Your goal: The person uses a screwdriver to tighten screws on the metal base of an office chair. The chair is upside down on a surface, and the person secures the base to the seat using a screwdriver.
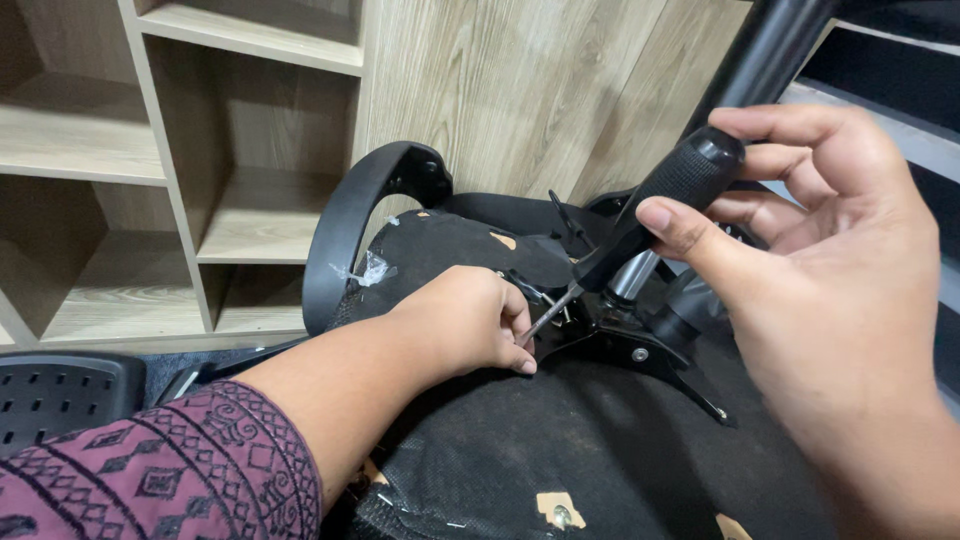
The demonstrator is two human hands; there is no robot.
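An overturned black office chair lies in front of me, its fabric-covered seat underside (560,440) facing up. My right hand (830,300) grips the black handle of a screwdriver (672,195), whose metal shaft slants down-left to the black metal mechanism plate (625,345). My left hand (470,320) rests on the seat underside with fingers curled around the screwdriver's tip at the plate. The tip and whatever it touches are hidden by those fingers. A patterned purple sleeve (160,475) covers my left forearm.
The chair's curved black armrest (345,225) arches up at the left. A wooden shelf unit (180,170) with open compartments stands behind. The chair's gas column (765,45) rises at the top right. A perforated black plastic part (60,395) lies at the far left.
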